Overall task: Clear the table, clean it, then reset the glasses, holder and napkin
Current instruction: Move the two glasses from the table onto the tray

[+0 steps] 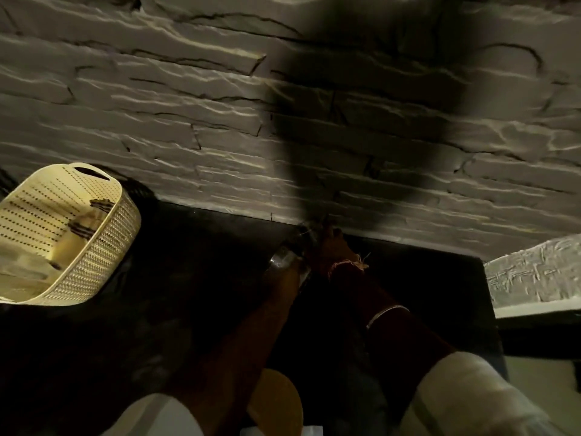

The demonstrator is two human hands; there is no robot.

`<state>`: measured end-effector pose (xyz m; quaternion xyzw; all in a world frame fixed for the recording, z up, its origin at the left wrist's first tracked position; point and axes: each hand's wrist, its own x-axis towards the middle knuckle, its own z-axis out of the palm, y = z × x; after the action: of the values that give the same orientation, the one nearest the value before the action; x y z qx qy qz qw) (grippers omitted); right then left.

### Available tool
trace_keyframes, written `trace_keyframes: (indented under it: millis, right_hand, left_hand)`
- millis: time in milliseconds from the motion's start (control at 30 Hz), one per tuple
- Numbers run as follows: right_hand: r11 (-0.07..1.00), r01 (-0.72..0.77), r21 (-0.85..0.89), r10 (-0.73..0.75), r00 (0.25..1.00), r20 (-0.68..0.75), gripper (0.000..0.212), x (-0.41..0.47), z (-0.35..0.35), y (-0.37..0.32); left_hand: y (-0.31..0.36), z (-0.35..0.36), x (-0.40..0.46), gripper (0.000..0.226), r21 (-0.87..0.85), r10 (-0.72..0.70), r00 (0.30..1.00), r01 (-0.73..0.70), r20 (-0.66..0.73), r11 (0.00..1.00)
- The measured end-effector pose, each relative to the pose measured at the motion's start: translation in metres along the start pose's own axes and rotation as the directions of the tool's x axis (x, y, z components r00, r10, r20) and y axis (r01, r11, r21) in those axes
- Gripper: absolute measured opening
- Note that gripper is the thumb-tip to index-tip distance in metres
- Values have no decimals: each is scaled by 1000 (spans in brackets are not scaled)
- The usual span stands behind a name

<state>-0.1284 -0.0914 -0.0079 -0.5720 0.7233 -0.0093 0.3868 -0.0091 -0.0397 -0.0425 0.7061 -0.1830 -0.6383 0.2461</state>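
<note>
Clear glasses [287, 258] against dark table [188, 278]

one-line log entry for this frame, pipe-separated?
phase: resetting glasses | both hands at glass by wall, far table edge | grip: unclear, dark | basket: table's left

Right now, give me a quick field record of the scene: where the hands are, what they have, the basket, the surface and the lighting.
left hand: at the far edge of the table by the wall, on a clear glass; grip too dark to confirm
right hand: beside the left, at the same spot; what its fingers hold is hidden
basket: cream, perforated, on the left of the table, with items inside
table: dark top against a stone-textured wall
lighting: dim, with blur
</note>
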Motion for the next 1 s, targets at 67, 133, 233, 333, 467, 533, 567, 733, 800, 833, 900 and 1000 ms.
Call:
trace_keyframes:
  millis: [67,133,233,333,467,533,567,733,800,833,900,1000]
  right_hand:
    - [996,-46,70,45,999,19,125,7,5,3]
    - [997,-39,67,40,999,-25,121,17,11,7]
    - [994,-55,98,62,996,-68,123,23,15,10]
    - [988,-46,148,55,997,-57,114,25,23,16]
    - [960,-66,272,85,995,-57,97,7,26,17]
    - [943,-65,327,92,993,-69,73,3,32,18]
    - [928,-67,367,100,992,-72,59,-1,33,16]
    - [729,-35,683,72,997,-27,30,-42,29,-7]
    - [668,-14,744,46,999,-22,25,-62,26,-23]
    - [642,-12,767,28,1000,-8,26,-78,23,-33]
    - [591,-31,806,-2,999,40,28,-98,22,-52]
    - [554,-13,833,-87,994,73,20,-139,31,-79]
  left_hand:
    - [9,2,-2,56,-20,-35,999,35,-17,999]
    - [14,4,3,56,-118,-98,995,96,-10,988]
    - [16,-7,9,57,-189,-146,989,145,10,971]
    - [6,-23,16,62,-108,-17,1000,16,-5,994]
    - [1,-39,7,31,-164,-17,1000,16,-2,986]
    - [0,-50,-2,18,-226,2,999,-13,-47,974]
    - [-2,-57,-5,18,-251,12,998,-28,-65,968]
    - [-8,-97,-54,35,-422,26,996,-60,-85,905]
    - [-19,-114,-72,41,-468,60,993,-103,-106,878]
    - [-26,-124,-85,43,-506,76,989,-128,-123,853]
    - [-34,-140,-106,46,-592,93,987,-152,-128,792]
    - [-49,-170,-148,49,-710,139,979,-202,-147,675]
